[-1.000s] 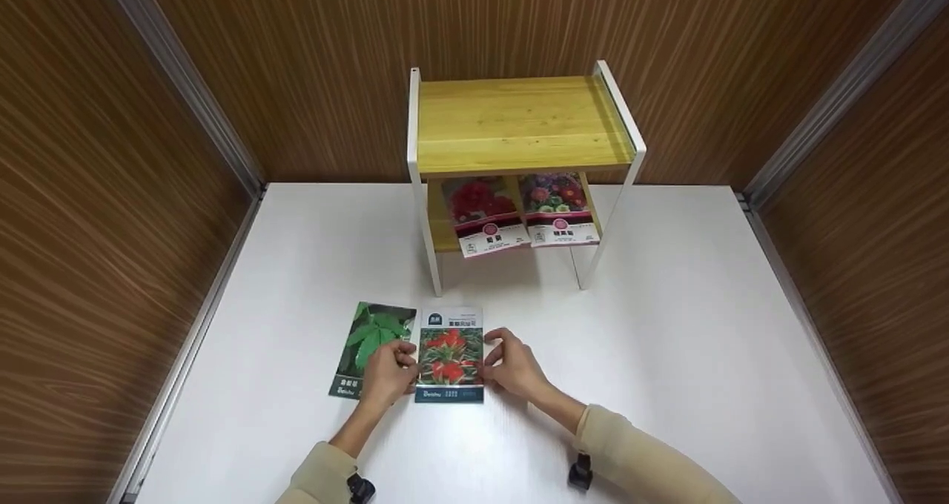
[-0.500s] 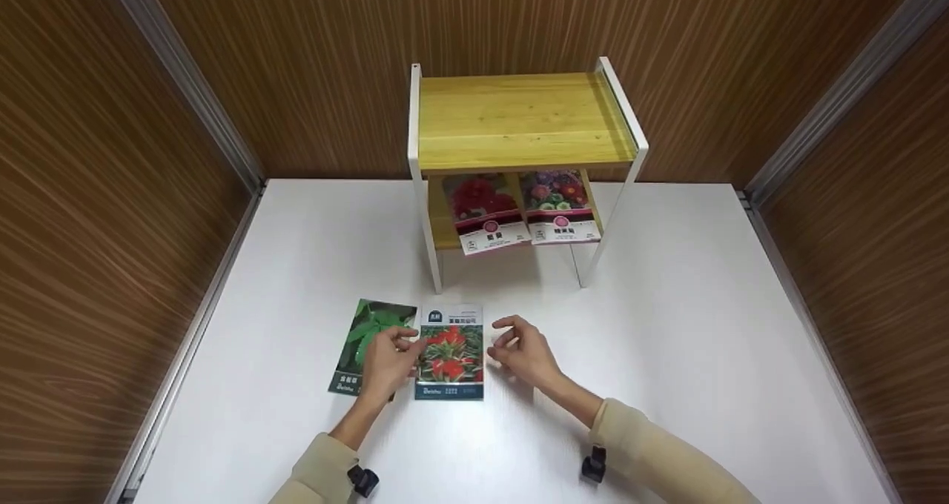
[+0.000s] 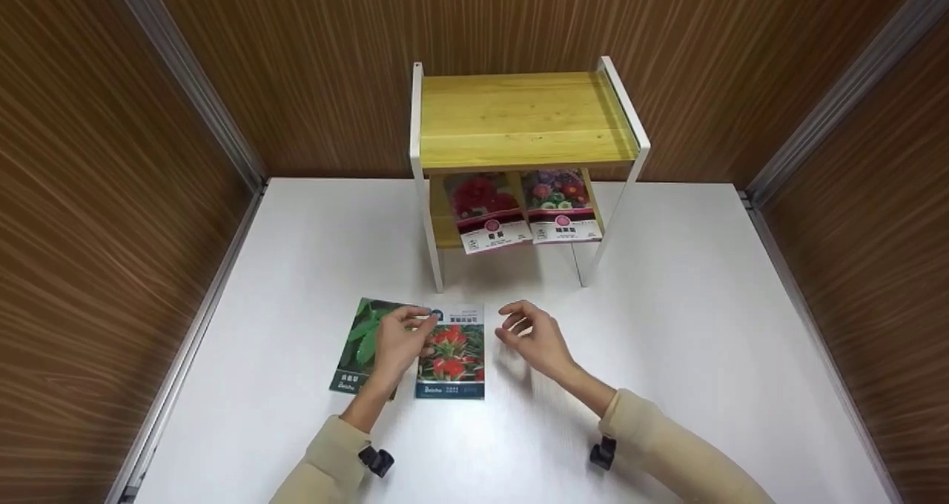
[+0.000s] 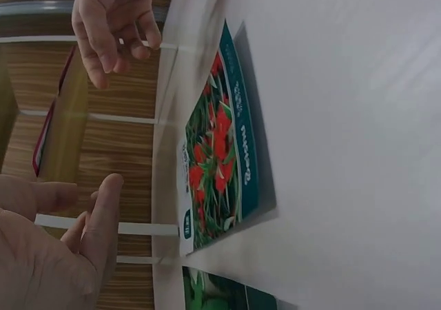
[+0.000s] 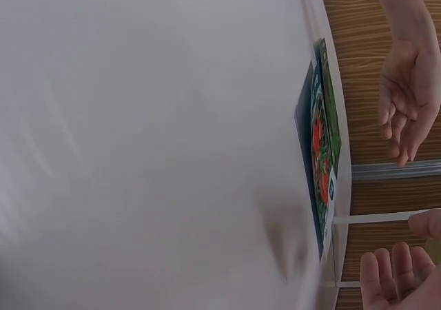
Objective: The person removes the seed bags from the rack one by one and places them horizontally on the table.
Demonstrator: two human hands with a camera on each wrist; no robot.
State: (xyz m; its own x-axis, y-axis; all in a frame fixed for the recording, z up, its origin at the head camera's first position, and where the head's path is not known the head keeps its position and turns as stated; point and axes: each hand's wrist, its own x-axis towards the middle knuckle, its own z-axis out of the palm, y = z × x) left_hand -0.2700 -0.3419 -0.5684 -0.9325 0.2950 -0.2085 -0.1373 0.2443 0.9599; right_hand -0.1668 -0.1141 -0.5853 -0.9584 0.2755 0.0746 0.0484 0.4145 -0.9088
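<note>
A seed packet with red flowers (image 3: 451, 363) lies flat on the white table, its blue-green band toward me. To its left is a green-leaf seed packet (image 3: 354, 356), turned slightly and partly hidden by my left hand (image 3: 398, 345). In the left wrist view that hand is raised above the table, holding nothing, its fingers loosely bent. My right hand (image 3: 535, 339) hovers just right of the red-flower packet, also holding nothing. The right wrist view shows my right hand's fingers (image 5: 386, 275) relaxed and apart from the packets.
Behind the packets stands a small shelf (image 3: 526, 118) with white side frames and wooden boards. On its lower board lie a dark-red flower packet (image 3: 485, 211) and a mixed-flower packet (image 3: 561, 204), both jutting over the front edge. Wood-grain walls (image 3: 334, 67) enclose the table.
Both hands have come away from the red-flower packet's side edges and risen. The left moved forward and slightly right, the right forward and to the right. The packets stay in place.
</note>
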